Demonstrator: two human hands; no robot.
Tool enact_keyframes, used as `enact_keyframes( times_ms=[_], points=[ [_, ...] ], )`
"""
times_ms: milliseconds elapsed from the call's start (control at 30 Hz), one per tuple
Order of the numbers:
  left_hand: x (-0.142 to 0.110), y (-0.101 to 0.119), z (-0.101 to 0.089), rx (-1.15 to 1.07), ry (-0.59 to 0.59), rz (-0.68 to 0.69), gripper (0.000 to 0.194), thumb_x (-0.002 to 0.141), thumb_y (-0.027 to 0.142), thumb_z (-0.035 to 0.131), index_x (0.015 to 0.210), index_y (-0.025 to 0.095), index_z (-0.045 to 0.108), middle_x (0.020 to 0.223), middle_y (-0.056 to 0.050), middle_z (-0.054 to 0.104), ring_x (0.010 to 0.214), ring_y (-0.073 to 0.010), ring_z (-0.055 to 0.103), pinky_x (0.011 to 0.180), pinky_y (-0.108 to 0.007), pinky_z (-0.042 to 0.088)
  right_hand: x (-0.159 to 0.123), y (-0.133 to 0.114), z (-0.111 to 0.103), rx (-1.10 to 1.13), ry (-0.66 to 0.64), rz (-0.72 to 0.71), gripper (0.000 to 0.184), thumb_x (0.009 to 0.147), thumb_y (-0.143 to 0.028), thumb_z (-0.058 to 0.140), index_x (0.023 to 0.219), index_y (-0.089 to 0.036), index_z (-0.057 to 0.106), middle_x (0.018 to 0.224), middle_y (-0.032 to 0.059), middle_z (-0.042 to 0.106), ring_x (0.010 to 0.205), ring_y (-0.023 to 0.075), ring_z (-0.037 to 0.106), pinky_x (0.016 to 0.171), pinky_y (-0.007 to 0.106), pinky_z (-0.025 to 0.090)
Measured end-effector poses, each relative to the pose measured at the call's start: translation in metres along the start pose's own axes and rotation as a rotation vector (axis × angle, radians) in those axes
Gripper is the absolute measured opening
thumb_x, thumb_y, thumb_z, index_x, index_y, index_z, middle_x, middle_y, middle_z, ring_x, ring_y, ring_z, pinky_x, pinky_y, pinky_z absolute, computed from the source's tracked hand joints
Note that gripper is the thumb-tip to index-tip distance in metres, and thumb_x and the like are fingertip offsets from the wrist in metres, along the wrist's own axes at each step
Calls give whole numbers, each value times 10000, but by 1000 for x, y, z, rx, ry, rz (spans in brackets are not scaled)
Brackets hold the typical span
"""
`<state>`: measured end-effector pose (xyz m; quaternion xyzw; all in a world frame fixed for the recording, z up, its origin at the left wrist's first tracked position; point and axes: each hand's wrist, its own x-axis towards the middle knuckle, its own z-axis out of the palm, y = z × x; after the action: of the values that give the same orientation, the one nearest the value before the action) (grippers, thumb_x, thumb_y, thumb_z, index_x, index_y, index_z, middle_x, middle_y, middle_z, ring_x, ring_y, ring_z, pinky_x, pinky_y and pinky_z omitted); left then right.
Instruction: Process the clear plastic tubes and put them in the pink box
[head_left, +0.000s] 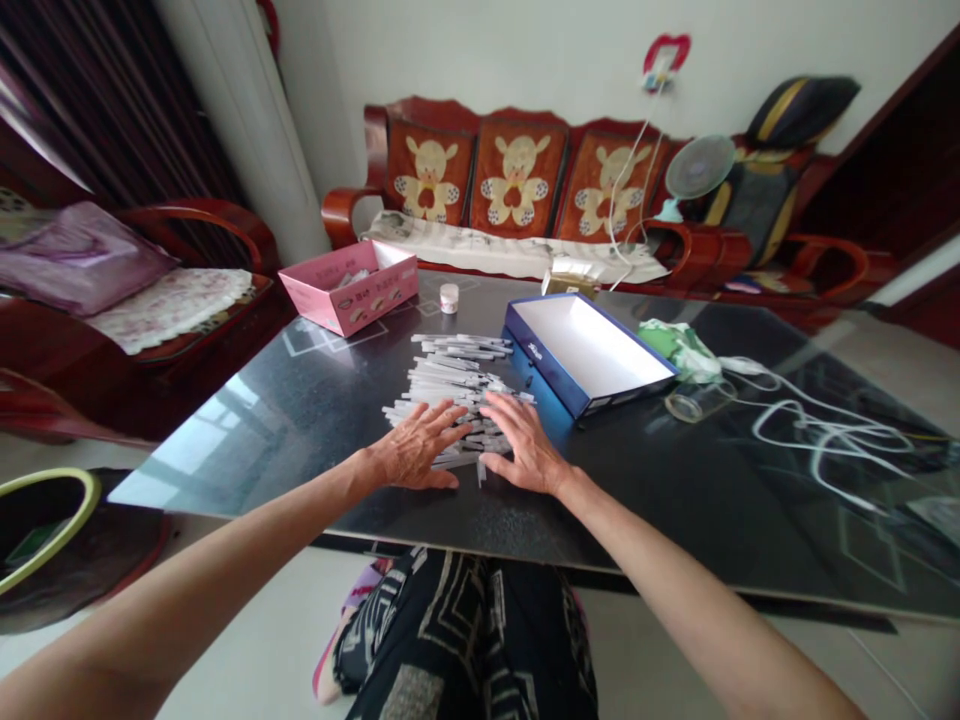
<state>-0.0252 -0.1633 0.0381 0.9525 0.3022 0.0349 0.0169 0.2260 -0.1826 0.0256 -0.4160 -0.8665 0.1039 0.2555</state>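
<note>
A heap of thin whitish sticks (pixel 446 378), some with dark tips, lies spread on the dark glossy table (pixel 300 450). Their exact kind is too small to make out. Flat over the near left side of the heap rests my left hand (pixel 421 445), fingers spread. My right hand (pixel 525 440) lies over the near right side, its fingers also stretched out and thumb apart. Both palms face down and partly hide the sticks beneath. One short stick (pixel 481 472) points toward me between the two thumbs. Neither hand grips anything.
Behind the heap stand a pink box (pixel 349 290) holding some pale items and a small white jar (pixel 448 298). An open blue box (pixel 589 350) with a white inside is right of the heap. Farther right are a clear glass (pixel 694 402), a green-and-white bag (pixel 679 348) and white cables (pixel 817 430).
</note>
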Motion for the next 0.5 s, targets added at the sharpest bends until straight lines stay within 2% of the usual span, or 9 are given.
enact_keyframes(
  times_ms=[100,200,367,500],
  points=[
    [-1,1,7,15,-7,0,843,811,617,541,1489,205,256,1560,-161,211,1428,-385,163,1102,-603,213,-18,-17,9,3,-81,-66,757,792,-523,613,1436,-211,369,1550,129,275,1430,342,196,1129,588,114],
    [-1,0,17,13,6,1,819,825,625,511,1489,221,252,1567,-145,199,1432,-376,154,1098,-595,228,-26,-20,18,-47,-143,-105,760,779,-520,619,1421,-184,391,1554,147,255,1437,344,172,1137,588,83],
    [2,-7,31,14,50,6,810,845,664,439,1490,215,247,1553,-144,245,1426,-384,167,1087,-605,238,-16,-11,22,-136,-177,-90,751,785,-473,608,1424,-160,370,1561,135,242,1446,334,129,1126,621,84],
    [8,-16,34,22,70,24,842,842,706,387,1490,185,253,1540,-161,271,1426,-392,161,1086,-610,229,-4,-2,23,-151,-185,-103,747,781,-462,607,1425,-170,365,1569,127,220,1449,329,109,1122,630,81]
  ],
)
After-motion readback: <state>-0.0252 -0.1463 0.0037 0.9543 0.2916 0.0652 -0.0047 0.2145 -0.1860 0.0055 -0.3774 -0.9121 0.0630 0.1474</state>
